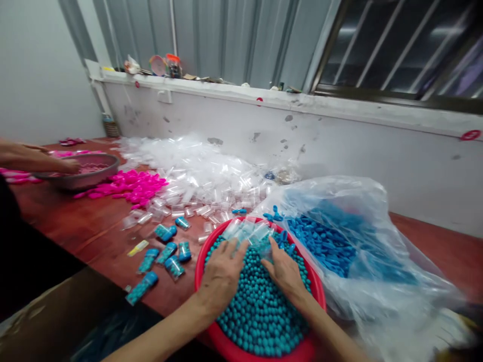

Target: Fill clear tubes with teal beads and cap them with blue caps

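A red basin full of round teal beads stands at the front of the table. My left hand rests over the beads on the left, fingers spread, close to several clear plastic tubes lying at the basin's far side. On the right, my right hand reaches into the basin with thumb and fingers apart, touching the beads beside a blue piece. Neither hand visibly grips anything, though some fingertips are partly hidden. Left of the basin lie several bead-filled tubes with blue caps.
A plastic bag of blue pieces lies right of the basin. Clear tubes are heaped along the wall. Pink pieces lie near a grey basin, where another person's hand is. A yellow-handled item lies on the red table.
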{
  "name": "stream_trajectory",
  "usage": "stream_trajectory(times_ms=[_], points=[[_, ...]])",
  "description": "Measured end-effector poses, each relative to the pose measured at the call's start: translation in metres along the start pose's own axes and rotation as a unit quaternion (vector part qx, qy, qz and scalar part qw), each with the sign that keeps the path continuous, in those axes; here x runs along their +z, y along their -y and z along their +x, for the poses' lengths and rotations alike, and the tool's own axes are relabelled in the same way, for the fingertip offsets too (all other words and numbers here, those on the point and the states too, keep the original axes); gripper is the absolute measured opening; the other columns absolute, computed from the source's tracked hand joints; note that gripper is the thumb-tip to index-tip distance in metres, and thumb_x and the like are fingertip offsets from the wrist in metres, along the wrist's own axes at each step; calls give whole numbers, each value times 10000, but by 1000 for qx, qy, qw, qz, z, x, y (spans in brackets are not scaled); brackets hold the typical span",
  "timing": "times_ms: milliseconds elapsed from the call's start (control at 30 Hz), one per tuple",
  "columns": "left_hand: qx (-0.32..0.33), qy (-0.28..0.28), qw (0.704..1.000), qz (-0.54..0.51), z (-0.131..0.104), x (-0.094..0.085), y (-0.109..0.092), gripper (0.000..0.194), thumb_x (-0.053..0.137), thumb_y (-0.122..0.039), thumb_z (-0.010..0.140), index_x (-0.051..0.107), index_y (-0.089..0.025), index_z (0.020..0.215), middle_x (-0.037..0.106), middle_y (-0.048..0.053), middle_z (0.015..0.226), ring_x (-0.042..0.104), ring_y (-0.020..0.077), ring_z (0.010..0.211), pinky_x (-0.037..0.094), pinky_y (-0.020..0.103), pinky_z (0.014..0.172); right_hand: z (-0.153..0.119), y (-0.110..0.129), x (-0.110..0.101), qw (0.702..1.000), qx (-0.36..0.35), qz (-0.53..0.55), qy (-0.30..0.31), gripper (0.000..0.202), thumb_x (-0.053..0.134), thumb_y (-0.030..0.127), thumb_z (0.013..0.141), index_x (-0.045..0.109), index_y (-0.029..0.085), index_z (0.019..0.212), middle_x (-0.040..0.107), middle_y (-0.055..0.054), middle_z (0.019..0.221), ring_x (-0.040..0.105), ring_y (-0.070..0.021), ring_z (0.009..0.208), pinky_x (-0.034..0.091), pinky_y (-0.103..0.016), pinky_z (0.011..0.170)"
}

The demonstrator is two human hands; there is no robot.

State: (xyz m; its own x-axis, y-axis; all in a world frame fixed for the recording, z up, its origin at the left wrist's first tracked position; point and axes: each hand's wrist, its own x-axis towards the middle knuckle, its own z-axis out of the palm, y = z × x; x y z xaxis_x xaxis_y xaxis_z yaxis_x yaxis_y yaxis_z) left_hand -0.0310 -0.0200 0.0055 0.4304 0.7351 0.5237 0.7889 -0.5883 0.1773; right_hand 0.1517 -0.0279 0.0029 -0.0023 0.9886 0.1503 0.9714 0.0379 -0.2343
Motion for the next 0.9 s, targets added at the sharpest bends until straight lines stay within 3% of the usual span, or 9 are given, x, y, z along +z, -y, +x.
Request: stream_trajectory(times_ms=[67, 100, 167, 233, 400, 500, 600, 767, 900], points=[[25, 43, 998, -25, 11, 9, -18, 458, 388, -174, 819, 362, -223, 1273, 420, 122, 1289, 440, 285, 1111, 397, 403, 860, -4, 0, -2, 997, -76, -13, -29, 396, 472, 192, 802, 449, 94, 1185, 623, -119, 912, 552, -256, 862, 402, -365, 749], [22, 71, 996, -44, 16, 11, -23, 448, 380, -157, 814, 380, -218, 1257, 437, 123, 1270, 457, 280, 1088, 404, 389, 839, -7, 0, -4, 993, -115, -14, -36, 300, 466, 181, 806, 514, 113, 1095, 618, -108, 884, 541, -253, 844, 393, -370, 747], [2, 139, 984, -107, 23, 12, -27, 368, 367, -145, 811, 471, -191, 1161, 541, 116, 1133, 526, 246, 983, 418, 334, 776, -11, -1, -9, 984, -173, 0, -31, 174, 452, 166, 817, 569, 143, 945, 607, -87, 842, 525, -237, 820, 383, -363, 743], [-13, 192, 967, -167, 24, 11, -26, 265, 381, -170, 811, 553, -176, 1013, 622, 87, 926, 575, 209, 844, 416, 281, 703, -16, -2, -12, 981, -192, 21, -9, 160, 448, 158, 824, 569, 161, 928, 605, -73, 839, 526, -219, 817, 389, -339, 735], [-35, 220, 943, -246, 22, 8, -17, 247, 377, -241, 823, 576, -189, 959, 606, 21, 632, 559, 164, 617, 366, 237, 582, -22, -3, -16, 985, -156, 51, 47, 153, 486, 167, 810, 569, 176, 938, 610, -53, 843, 541, -196, 812, 406, -288, 709], [-61, 237, 924, -294, 30, 4, -15, 226, 380, -218, 795, 589, -175, 869, 574, 5, 621, 521, 146, 594, 343, 225, 565, -21, -4, -23, 987, -139, 68, 47, 99, 498, 183, 805, 576, 165, 863, 593, -45, 803, 530, -187, 790, 391, -273, 688], [-36, 278, 901, -330, 43, -1, -16, 176, 421, -200, 748, 594, -170, 740, 542, -22, 597, 484, 119, 564, 327, 200, 532, -18, -8, -33, 973, -143, 153, 99, 80, 488, 200, 808, 562, 172, 796, 568, 5, 718, 520, -137, 684, 370, -225, 616], [-48, 254, 900, -352, 51, -5, -26, 186, 398, -211, 754, 579, -169, 743, 478, -32, 588, 432, 115, 578, 297, 203, 534, -19, -14, -46, 971, -94, 204, 81, 46, 494, 182, 785, 535, 168, 771, 541, 22, 696, 494, -116, 654, 332, -211, 591], [-52, 258, 889, -375, 48, -9, -28, 184, 400, -227, 747, 574, -171, 729, 420, -48, 550, 368, 99, 522, 268, 193, 492, -24, -11, -57, 962, -86, 232, 112, 59, 499, 189, 776, 526, 174, 726, 526, 38, 664, 477, -106, 629, 316, -205, 573]])
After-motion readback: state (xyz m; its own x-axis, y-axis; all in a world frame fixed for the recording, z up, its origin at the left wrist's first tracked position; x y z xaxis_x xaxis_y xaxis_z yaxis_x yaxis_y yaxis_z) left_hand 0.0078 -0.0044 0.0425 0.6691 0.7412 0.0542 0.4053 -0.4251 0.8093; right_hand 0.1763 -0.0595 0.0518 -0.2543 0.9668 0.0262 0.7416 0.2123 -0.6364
